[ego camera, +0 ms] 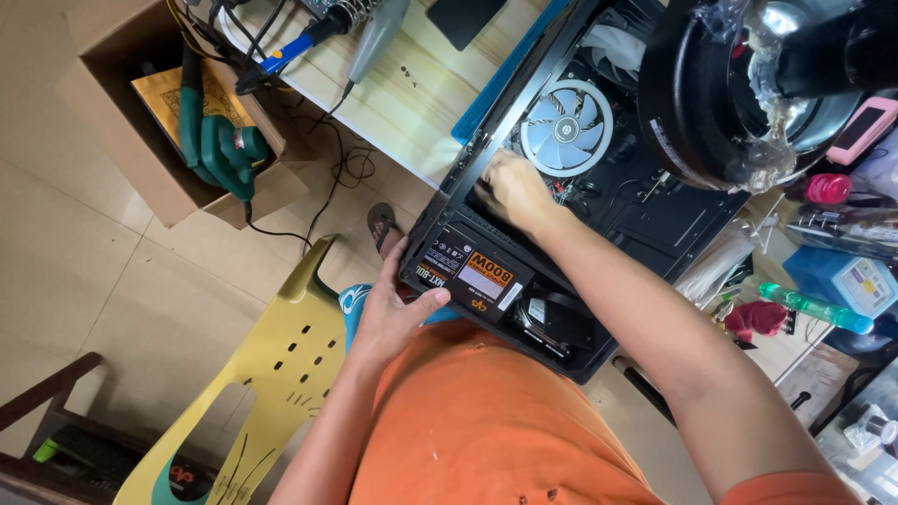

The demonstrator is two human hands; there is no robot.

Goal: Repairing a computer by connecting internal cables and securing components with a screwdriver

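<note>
A black computer case (pixel 449 182) lies open on its side, half on the wooden table (pixel 412 103) and half over my lap. My left hand (pixel 393 309) grips its near corner, thumb on the power supply (pixel 482 276) with its dark label. My right hand (pixel 510 187) reaches into the case just below the round white cooler fan (pixel 566 126). Its fingers curl down against the inner edge, and whatever they touch is hidden.
A cardboard box (pixel 122 140) on the tiled floor holds a green power tool (pixel 220 145). A yellow chair (pixel 271 374) stands at my left. A blue-handled soldering tool (pixel 290 51) and cables lie on the table. A big black round fixture (pixel 730 93), bottles and clutter crowd the right.
</note>
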